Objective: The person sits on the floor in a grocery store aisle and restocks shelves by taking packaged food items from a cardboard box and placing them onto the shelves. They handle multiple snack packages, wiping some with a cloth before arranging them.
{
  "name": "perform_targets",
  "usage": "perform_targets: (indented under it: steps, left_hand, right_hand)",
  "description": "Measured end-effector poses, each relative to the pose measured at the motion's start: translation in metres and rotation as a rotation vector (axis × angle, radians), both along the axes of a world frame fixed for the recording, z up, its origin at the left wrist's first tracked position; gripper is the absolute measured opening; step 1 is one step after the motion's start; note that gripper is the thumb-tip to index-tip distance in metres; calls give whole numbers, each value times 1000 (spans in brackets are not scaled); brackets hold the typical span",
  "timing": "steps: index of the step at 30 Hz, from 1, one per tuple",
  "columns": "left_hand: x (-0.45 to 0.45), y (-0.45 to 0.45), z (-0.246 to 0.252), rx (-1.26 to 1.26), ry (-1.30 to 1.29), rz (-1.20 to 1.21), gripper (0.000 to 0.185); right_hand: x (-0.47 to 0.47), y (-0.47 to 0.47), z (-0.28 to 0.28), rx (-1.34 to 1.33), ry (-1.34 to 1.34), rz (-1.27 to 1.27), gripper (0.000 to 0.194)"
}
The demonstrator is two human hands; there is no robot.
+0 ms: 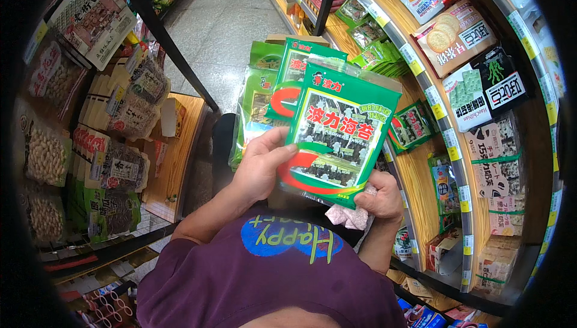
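Note:
A green plastic packet of seasoned seaweed [340,134] is held up in front of my chest. My left hand [266,161] grips its left edge, thumb on the front. At its lower right corner my right hand [381,195] pinches the packet, and a pink cloth [347,216] hangs beneath that hand. Just behind lies a second green seaweed packet [293,69], overlapped by the first. More green packets [257,98] stand farther left by an open cardboard box [297,38]; what bears them is hidden.
Curved wooden shelves [408,170] with snack packets and price strips run along the right. On the left, a rack holds bagged nuts [45,157] and other bags beside a wooden shelf [173,184]. A black metal post [167,39] slants near the tiled aisle [209,26].

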State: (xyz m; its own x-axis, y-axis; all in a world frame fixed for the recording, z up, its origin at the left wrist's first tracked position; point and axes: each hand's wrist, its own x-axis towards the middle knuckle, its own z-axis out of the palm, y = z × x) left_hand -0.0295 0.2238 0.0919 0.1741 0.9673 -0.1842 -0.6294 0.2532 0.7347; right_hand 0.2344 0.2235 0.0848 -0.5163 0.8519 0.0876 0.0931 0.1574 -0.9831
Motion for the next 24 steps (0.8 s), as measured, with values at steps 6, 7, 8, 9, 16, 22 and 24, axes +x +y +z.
perform_targets:
  steps: [6, 7, 8, 9, 16, 22, 24]
  left_hand:
    - [-2, -1, -1, 32, 69, -48, 32]
    - [-2, -1, -1, 42, 67, -45, 33]
    - [-2, -1, -1, 44, 75, -43, 33]
    - [-2, -1, 0, 53, 82, -43, 33]
    - [14, -9, 8, 169, 215, -266, 36]
    - [6, -3, 10, 255, 345, -301, 36]
    - [3, 0, 8, 352, 412, -172, 34]
  right_hand:
    - [19, -2, 4, -115, -139, 23, 51]
    - [24, -2, 7, -95, -165, 27, 45]
    - [30, -2, 10, -182, -144, 33, 55]
    - [31, -4, 10, -241, -53, -10, 60]
    - [19, -9, 0, -310, 153, -199, 60]
    - [23, -2, -18, -407, 263, -275, 38]
    - [38, 1, -28, -398, 293, -313, 36]
